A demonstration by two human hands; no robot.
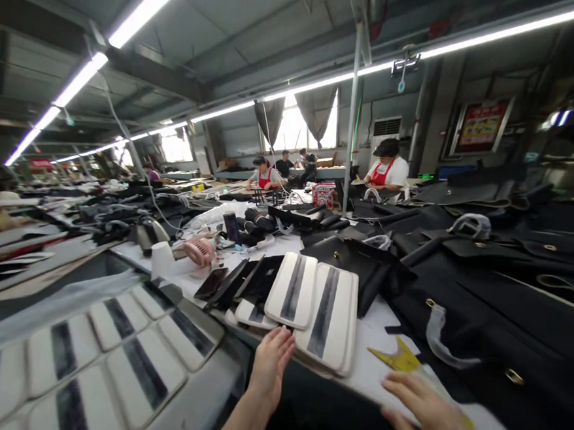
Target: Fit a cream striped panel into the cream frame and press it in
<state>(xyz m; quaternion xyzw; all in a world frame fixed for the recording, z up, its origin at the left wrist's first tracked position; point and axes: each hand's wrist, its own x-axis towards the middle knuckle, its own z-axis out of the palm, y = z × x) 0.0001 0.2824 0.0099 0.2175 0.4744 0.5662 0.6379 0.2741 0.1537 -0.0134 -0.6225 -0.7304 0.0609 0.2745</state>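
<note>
Two piles of white padded panels with a dark stripe lie at the table's front edge: a left panel (291, 290) and a right stack (327, 317). My left hand (271, 360) is at the lower edge of the left panel, palm turned inward, fingers stretched out and holding nothing. To the right, my right hand (431, 408) is spread and slightly blurred, with nothing in it. It is over the table edge, close to a yellow template (400, 355). More striped panels (146, 369) lie in rows on a surface at the left.
Black bags (501, 308) with wrapped handles cover the right side. A pink fan (200, 251), a white cup (161, 260), a phone (211, 282) and a metal kettle (148, 235) stand or lie left of the panels. People work at tables farther back.
</note>
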